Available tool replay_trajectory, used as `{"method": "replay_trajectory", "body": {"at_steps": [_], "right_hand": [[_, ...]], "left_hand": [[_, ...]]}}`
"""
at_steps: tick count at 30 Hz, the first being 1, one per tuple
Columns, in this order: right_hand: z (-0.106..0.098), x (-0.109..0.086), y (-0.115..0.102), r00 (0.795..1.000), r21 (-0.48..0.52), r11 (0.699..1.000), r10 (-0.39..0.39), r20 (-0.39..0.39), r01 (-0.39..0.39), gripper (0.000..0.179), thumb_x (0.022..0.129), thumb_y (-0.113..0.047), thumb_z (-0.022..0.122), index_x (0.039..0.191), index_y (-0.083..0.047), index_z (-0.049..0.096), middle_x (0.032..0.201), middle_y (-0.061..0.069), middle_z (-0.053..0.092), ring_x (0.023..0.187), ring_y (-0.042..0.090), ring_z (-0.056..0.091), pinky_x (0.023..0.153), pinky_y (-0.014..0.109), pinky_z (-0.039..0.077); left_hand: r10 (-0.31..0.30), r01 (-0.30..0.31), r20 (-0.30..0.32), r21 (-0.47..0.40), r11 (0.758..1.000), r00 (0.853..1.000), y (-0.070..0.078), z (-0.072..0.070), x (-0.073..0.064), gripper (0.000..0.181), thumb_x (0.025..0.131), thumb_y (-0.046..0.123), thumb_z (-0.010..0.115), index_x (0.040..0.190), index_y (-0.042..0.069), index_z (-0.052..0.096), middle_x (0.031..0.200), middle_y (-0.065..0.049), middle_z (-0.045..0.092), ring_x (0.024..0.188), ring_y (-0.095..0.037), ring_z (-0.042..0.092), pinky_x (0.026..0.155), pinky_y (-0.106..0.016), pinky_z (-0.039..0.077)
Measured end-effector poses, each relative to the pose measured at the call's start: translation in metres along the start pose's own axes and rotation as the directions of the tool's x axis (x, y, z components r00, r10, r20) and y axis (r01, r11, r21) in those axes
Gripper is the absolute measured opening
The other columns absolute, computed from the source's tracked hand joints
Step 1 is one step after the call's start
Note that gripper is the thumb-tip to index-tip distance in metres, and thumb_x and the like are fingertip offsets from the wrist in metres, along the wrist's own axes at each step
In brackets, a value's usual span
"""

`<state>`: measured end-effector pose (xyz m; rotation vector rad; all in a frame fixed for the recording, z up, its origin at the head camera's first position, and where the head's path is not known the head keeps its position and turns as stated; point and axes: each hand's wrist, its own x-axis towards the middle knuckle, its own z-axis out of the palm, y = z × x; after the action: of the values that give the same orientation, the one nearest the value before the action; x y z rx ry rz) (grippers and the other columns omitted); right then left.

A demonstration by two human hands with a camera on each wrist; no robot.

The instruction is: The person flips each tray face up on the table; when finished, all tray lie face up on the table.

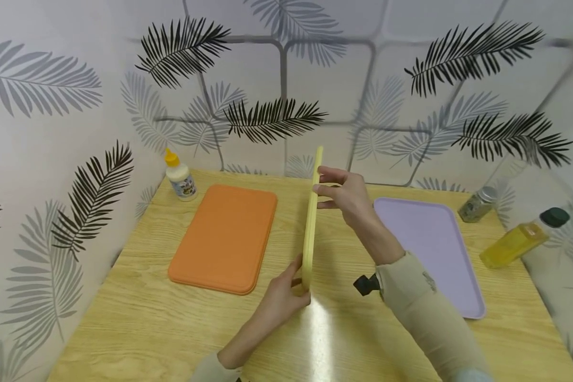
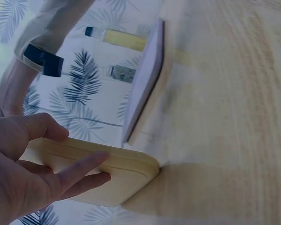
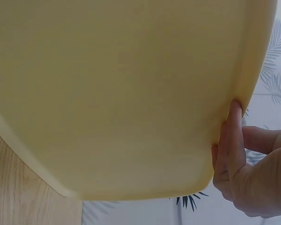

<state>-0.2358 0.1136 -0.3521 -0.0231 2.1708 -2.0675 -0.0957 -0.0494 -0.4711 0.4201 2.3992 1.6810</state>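
A yellow tray (image 1: 310,228) stands upright on its edge between my two hands, seen almost edge-on in the head view. My left hand (image 1: 283,294) grips its near end, thumb on one side and fingers on the other. In the left wrist view the tray's rounded corner (image 2: 147,164) comes right down at the tabletop. Farther along, my right hand (image 1: 346,193) pinches the rim toward the far end. The tray's broad face (image 3: 122,93) fills most of the right wrist view, with the right fingers (image 3: 235,136) against its rim.
An orange tray (image 1: 226,239) lies on the wooden table (image 1: 138,318) at left, a lilac tray (image 1: 425,244) at right. A glue bottle (image 1: 181,178) stands at the back left. A spice jar (image 1: 478,204) and a bottle of yellow liquid (image 1: 518,244) stand at right by the wall.
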Motion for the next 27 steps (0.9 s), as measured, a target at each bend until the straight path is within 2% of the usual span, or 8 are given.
{"method": "replay_trajectory", "body": {"at_steps": [8, 13, 15, 18, 20, 22, 24, 27], "right_hand": [[0.007, 0.004, -0.002, 1.000, -0.018, 1.000, -0.001, 0.003, 0.001, 0.047, 0.087, 0.001, 0.068, 0.133, -0.004, 0.057, 0.119, 0.014, 0.054, 0.098, 0.025, 0.063, 0.067, 0.034, 0.059], [0.009, 0.004, -0.003, 1.000, -0.018, 1.000, -0.001, -0.003, 0.001, 0.047, 0.087, 0.001, 0.068, 0.132, -0.004, 0.058, 0.120, 0.015, 0.054, 0.098, 0.025, 0.063, 0.066, 0.035, 0.059], [0.010, 0.004, -0.004, 1.000, -0.019, 1.000, -0.006, -0.003, 0.006, 0.046, 0.087, 0.001, 0.068, 0.132, -0.003, 0.058, 0.119, 0.015, 0.054, 0.098, 0.025, 0.063, 0.066, 0.035, 0.059], [0.012, 0.005, -0.003, 1.000, -0.019, 1.000, -0.016, 0.001, 0.016, 0.046, 0.087, 0.001, 0.068, 0.131, -0.002, 0.058, 0.119, 0.015, 0.054, 0.097, 0.026, 0.063, 0.066, 0.035, 0.059], [0.013, 0.005, -0.003, 1.000, -0.013, 1.000, -0.021, 0.005, 0.021, 0.046, 0.086, 0.001, 0.069, 0.131, -0.002, 0.058, 0.118, 0.015, 0.054, 0.097, 0.026, 0.063, 0.066, 0.035, 0.059], [0.015, 0.006, -0.002, 1.000, -0.008, 1.000, -0.024, 0.007, 0.024, 0.046, 0.086, 0.001, 0.069, 0.131, -0.001, 0.058, 0.118, 0.015, 0.054, 0.097, 0.026, 0.063, 0.066, 0.035, 0.059], [0.017, 0.006, -0.001, 1.000, -0.005, 1.000, -0.025, 0.009, 0.025, 0.046, 0.086, 0.001, 0.069, 0.130, -0.001, 0.058, 0.117, 0.015, 0.054, 0.096, 0.026, 0.063, 0.065, 0.035, 0.059], [0.021, 0.008, 0.000, 0.999, 0.000, 1.000, -0.030, 0.011, 0.030, 0.045, 0.085, 0.002, 0.069, 0.129, -0.001, 0.059, 0.116, 0.016, 0.054, 0.093, 0.025, 0.064, 0.064, 0.035, 0.059]], "left_hand": [[-0.012, 0.011, -0.031, -0.053, 0.999, 0.999, 0.035, -0.016, -0.002, 0.085, 0.087, 0.002, 0.061, 0.156, 0.019, 0.015, 0.152, -0.011, 0.035, 0.122, -0.039, 0.052, 0.074, -0.030, 0.057], [0.037, -0.044, -0.078, -0.087, 0.995, 0.996, 0.052, -0.024, -0.004, 0.086, 0.090, 0.004, 0.062, 0.155, 0.030, 0.014, 0.151, -0.018, 0.034, 0.121, -0.042, 0.052, 0.077, -0.034, 0.057], [0.053, -0.062, -0.095, -0.096, 0.993, 0.994, 0.056, -0.027, -0.004, 0.087, 0.091, 0.003, 0.062, 0.154, 0.037, 0.013, 0.153, -0.016, 0.032, 0.121, -0.041, 0.053, 0.078, -0.034, 0.057], [0.051, -0.062, -0.114, -0.097, 0.993, 0.992, 0.062, -0.030, -0.006, 0.085, 0.091, 0.004, 0.061, 0.152, 0.045, 0.018, 0.154, -0.011, 0.031, 0.120, -0.040, 0.054, 0.069, -0.028, 0.058], [0.047, -0.057, -0.128, -0.075, 0.996, 0.991, 0.065, -0.031, -0.007, 0.080, 0.091, 0.005, 0.061, 0.151, 0.044, 0.024, 0.154, -0.006, 0.032, 0.118, -0.039, 0.055, 0.054, -0.020, 0.053], [0.040, -0.049, -0.151, -0.054, 0.997, 0.988, 0.067, -0.031, -0.009, 0.073, 0.091, 0.007, 0.061, 0.149, 0.040, 0.032, 0.152, -0.006, 0.035, 0.116, -0.040, 0.057, 0.043, -0.015, 0.042], [0.051, -0.056, -0.183, -0.024, 0.998, 0.982, 0.069, -0.030, -0.009, 0.066, 0.091, 0.008, 0.061, 0.148, 0.033, 0.039, 0.150, -0.006, 0.038, 0.114, -0.040, 0.058, 0.037, -0.013, 0.032], [0.092, -0.091, -0.239, 0.018, 0.996, 0.967, 0.070, -0.030, -0.009, 0.058, 0.091, 0.007, 0.062, 0.145, 0.022, 0.045, 0.144, -0.009, 0.045, 0.109, -0.039, 0.061, 0.035, -0.013, 0.030]]}}
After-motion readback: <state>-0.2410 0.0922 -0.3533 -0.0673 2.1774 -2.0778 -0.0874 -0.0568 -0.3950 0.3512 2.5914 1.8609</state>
